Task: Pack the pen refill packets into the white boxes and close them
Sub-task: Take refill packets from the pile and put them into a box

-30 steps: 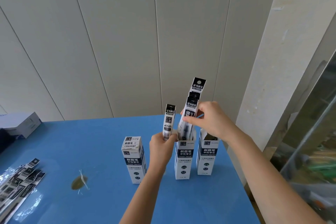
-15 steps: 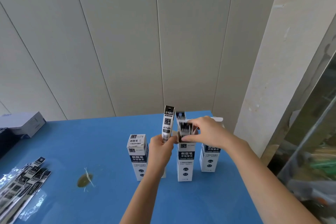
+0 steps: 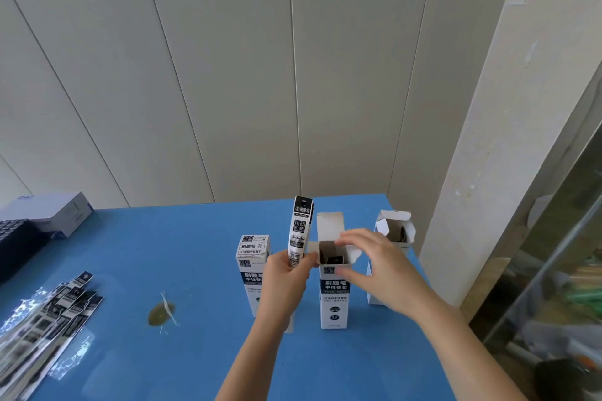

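Clasps one refill packet (image 3: 301,228) upright in the left grip (image 3: 286,283), long axis vertical, just left of the open box (image 3: 334,303) mouth. Arches the right grip (image 3: 374,267), released, over that mouth, thumb on its front. Likely needs a short shift right, then a straight drop. Far right: another open box (image 3: 394,225).

Bare forearms (image 3: 270,348), left hand (image 3: 286,275), right hand (image 3: 382,268)

Both bare forearms reach in from below toward the open middle box (image 3: 334,301). The left hand (image 3: 286,273) sits just left of the box's top, fingers curled round the lower end of a refill packet (image 3: 300,228), holding it upright. The right hand (image 3: 381,270) arches over the box's right side, fingers loosely spread above its opening and thumb against its front face.
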{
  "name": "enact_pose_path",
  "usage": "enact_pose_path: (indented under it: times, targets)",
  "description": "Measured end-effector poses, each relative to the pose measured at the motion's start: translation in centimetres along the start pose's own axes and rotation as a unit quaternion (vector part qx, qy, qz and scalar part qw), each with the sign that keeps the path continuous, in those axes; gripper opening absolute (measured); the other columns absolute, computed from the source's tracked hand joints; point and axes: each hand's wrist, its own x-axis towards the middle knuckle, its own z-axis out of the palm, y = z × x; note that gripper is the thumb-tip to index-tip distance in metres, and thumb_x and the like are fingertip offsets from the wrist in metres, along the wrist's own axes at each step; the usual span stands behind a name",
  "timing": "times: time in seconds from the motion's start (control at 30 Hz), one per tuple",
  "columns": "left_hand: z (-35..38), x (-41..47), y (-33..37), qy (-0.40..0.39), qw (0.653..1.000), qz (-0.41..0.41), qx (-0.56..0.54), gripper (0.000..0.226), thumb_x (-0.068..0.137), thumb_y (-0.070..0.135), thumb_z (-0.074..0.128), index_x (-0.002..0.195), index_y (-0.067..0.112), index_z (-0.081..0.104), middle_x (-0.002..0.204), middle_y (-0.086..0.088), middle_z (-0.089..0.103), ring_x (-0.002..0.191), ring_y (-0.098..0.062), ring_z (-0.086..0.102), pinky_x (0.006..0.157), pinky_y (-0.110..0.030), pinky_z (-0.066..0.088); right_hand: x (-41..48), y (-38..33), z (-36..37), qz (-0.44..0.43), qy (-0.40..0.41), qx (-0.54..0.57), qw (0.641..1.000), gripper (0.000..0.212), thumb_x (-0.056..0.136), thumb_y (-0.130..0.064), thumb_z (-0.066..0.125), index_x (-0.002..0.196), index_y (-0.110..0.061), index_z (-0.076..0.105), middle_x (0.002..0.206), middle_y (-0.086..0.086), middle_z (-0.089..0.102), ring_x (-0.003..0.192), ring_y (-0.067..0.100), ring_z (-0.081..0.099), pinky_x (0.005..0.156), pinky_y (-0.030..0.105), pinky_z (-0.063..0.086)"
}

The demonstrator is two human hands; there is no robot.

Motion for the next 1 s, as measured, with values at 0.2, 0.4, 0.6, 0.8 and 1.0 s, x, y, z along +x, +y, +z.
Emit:
enact_pose_path:
  times: [0.2, 0.4, 0.6, 0.8, 1.0]
  targets:
    - [-1.2, -1.7, 1.1, 0.000, 0.999, 0.020, -0.033, 0.017, 0.091, 0.016, 0.050, 0.075, 0.008, 0.050, 0.057, 0.001, 0.036, 0.049, -0.012, 0.033, 0.050, -0.023, 0.031, -0.7, 0.9, 1.2, 0.016, 0.013, 0.070, 0.997, 0.042, 0.085, -0.033, 0.064, 0.124, -0.038, 0.050, 0.120, -0.042, 0.036, 0.110, -0.005, 0.048, 0.092, 0.012, 0.043]
    - [-2.2, -2.7, 3.6, -0.111, 0.987, 0.089, -0.078, 0.021, 0.098, 0.013, 0.038, 0.099, 0.013, 0.059, 0.078, 0.004, 0.064, 0.078, -0.005, 0.062, 0.075, -0.015, 0.047, -0.9, 1.3, 1.6, -0.002, 0.025, 0.084, 0.996, 0.040, 0.085, -0.031, 0.064, 0.122, -0.038, 0.051, 0.122, -0.038, 0.039, 0.115, -0.017, 0.039, 0.088, 0.001, 0.038]
    - [-1.5, -1.7, 5.8, -0.167, 0.970, 0.175, -0.019, 0.027, 0.098, 0.018, 0.038, 0.110, 0.020, 0.062, 0.116, 0.009, 0.062, 0.105, 0.008, 0.054, 0.082, 0.000, 0.038, -0.9, 1.5, 1.7, -0.001, 0.027, 0.100, 0.995, 0.038, 0.086, -0.028, 0.064, 0.120, -0.037, 0.051, 0.125, -0.031, 0.042, 0.117, -0.014, 0.039, 0.087, 0.001, 0.038]
    - [-0.3, 0.3, 6.7, -0.155, 0.954, 0.249, 0.052, 0.024, 0.098, 0.019, 0.040, 0.109, 0.030, 0.059, 0.118, -0.015, 0.050, 0.103, -0.019, 0.050, 0.085, -0.009, 0.040, -1.1, 1.1, 1.6, 0.000, 0.031, 0.118, 0.993, 0.044, 0.085, -0.024, 0.066, 0.108, -0.053, 0.042, 0.120, -0.033, 0.045, 0.112, -0.012, 0.043, 0.085, 0.001, 0.038]
    - [-0.6, 1.7, 5.9, -0.144, 0.945, 0.285, 0.065, 0.020, 0.093, 0.012, 0.051, 0.096, 0.028, 0.062, 0.117, 0.000, 0.061, 0.103, -0.006, 0.059, 0.088, -0.022, 0.050, -1.1, 1.6, 2.0, 0.047, 0.031, 0.171, 0.984, 0.046, 0.081, -0.028, 0.070, 0.113, -0.048, 0.043, 0.120, -0.027, 0.051, 0.106, -0.006, 0.050, 0.086, 0.011, 0.045]
